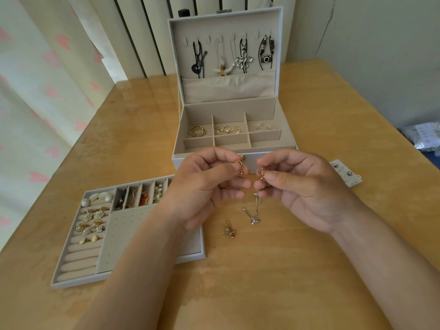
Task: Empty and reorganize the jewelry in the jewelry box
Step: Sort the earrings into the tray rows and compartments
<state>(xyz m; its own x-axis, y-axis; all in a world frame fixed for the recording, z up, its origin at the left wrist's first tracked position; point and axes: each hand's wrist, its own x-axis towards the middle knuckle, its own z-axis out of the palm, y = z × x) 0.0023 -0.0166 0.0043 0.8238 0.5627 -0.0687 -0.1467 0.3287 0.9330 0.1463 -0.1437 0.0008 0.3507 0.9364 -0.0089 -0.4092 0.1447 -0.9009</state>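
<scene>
While both hands hover above a wooden counter, an open jewelry box stands at twelve o'clock. Its lid is upright, with four pendants hanging inside. The back row of its compartments holds gold hoops, gold wire pieces and small clear pieces. The front row, as far as it shows, holds nothing.

A lifted-out tray lies on the counter at eight o'clock. It carries flower earrings on padded rolls and small pieces in narrow slots. The left forearm crosses over it.

The left hand has its grip closed, thumb and forefinger pinching a small gold earring. The right hand pinches a matching earring the same way. The two pieces are level, near each other but apart, each hanging roughly upright.

From both grips the box's compartments lie just beyond at twelve o'clock, with neither hand clearly nearer. The tray lies nearer the left hand.

On the counter at six o'clock from the grips lie silver drop earrings and a small gold pair, probably still to be sorted.
</scene>
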